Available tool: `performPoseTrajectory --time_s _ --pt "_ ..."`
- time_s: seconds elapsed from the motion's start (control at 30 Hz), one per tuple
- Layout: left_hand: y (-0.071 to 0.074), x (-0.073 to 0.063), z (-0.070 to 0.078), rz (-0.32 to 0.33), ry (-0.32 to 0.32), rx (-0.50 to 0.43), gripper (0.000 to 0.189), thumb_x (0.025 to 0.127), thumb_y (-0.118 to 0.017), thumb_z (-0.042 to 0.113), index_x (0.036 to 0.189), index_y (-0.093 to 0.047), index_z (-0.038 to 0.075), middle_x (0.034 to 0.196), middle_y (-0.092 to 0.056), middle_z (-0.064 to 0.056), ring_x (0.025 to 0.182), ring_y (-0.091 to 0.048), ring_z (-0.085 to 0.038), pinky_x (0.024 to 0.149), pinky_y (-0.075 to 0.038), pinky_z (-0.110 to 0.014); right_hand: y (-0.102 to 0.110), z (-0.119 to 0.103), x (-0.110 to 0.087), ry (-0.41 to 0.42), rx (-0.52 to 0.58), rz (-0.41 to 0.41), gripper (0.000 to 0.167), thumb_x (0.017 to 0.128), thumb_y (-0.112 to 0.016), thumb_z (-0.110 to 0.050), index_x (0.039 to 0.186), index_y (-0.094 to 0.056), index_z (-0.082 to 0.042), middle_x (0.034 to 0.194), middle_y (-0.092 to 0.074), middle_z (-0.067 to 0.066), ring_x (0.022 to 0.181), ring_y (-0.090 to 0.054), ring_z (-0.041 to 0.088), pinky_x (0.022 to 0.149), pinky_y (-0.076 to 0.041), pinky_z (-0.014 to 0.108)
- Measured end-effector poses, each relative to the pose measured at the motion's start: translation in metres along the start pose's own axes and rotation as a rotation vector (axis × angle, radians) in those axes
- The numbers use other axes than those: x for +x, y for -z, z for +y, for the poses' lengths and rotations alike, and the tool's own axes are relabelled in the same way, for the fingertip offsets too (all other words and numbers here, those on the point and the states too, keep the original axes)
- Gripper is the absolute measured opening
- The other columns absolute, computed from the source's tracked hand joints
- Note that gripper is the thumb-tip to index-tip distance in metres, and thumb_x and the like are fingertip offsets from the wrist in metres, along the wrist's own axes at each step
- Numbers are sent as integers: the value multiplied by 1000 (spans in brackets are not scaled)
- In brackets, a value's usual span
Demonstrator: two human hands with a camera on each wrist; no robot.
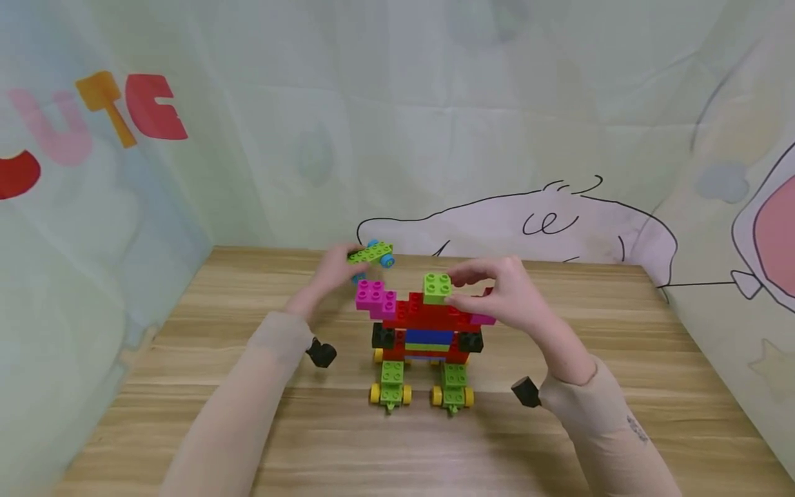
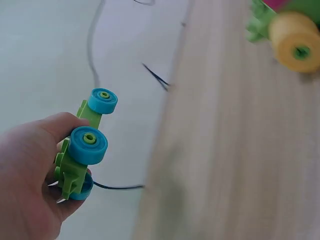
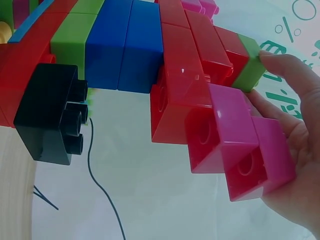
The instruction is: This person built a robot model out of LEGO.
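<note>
A brick build stands upright on the table, with stepped red bricks (image 1: 428,317) across its upper part. Pink bricks (image 1: 371,295) stick out at its sides, black bricks (image 1: 383,337) below them. Two green wheel bases (image 1: 392,373) with yellow wheels carry it. On top sits a light green brick (image 1: 437,288), which my right hand (image 1: 506,293) pinches from the right. In the right wrist view the palm lies beside the pink bricks (image 3: 237,130). Behind the build, my left hand (image 1: 338,268) grips a green wheel base (image 2: 73,167) with blue wheels, held clear of the build.
The wooden table (image 1: 236,386) meets a printed cloth backdrop (image 1: 397,138) at the back and both sides. Small black devices (image 1: 321,353) are strapped at both wrists. Wood surface extends left and right of the build.
</note>
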State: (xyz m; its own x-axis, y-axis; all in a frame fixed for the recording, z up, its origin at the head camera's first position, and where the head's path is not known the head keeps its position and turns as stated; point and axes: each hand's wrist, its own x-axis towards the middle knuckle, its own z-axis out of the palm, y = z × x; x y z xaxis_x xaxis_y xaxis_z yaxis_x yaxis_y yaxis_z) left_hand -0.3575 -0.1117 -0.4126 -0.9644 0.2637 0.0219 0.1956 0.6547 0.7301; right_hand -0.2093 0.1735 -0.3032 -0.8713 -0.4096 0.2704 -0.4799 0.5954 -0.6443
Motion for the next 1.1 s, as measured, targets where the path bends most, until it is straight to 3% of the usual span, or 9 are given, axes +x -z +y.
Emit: performPoseTrajectory --time_s 0.27,0.6,0.8,0.93,1.1 --pt "39 -13 33 54 -72 -10 57 95 -62 27 143 -47 3 140 -52 -20 114 -54 -32 97 -48 -47 1 -2 1 -14 4 -14 31 84 -76 -16 113 -72 -5 106 -74 9 96 -65 23 77 -56 37" --pt "71 -48 88 156 -185 -10 52 94 -64 28 140 -52 6 136 -56 -17 109 -54 -30 90 -51 -44 2 -2 2 -7 11 -35 31 84 -75 -17 112 -72 -5 106 -73 8 97 -65 26 81 -56 45" --pt "79 -73 123 166 -260 -13 51 94 -65 27 139 -54 9 134 -58 -13 106 -54 -28 87 -51 -40 4 -2 1 -21 5 -42 32 85 -75 -19 114 -71 -6 109 -73 9 99 -64 24 78 -56 37" --pt "78 -87 142 173 -349 5 47 92 -67 25 135 -58 7 129 -61 -13 101 -53 -26 80 -48 -35 4 -2 0 -3 16 -31 34 85 -75 -18 116 -70 -6 113 -71 11 102 -64 27 81 -57 40" --pt "71 -99 155 201 -450 6 43 90 -70 21 129 -62 6 124 -63 -12 97 -54 -24 75 -47 -31 7 -1 -4 35 34 64 34 86 -75 -13 118 -68 -4 115 -71 11 103 -64 24 89 -55 41"
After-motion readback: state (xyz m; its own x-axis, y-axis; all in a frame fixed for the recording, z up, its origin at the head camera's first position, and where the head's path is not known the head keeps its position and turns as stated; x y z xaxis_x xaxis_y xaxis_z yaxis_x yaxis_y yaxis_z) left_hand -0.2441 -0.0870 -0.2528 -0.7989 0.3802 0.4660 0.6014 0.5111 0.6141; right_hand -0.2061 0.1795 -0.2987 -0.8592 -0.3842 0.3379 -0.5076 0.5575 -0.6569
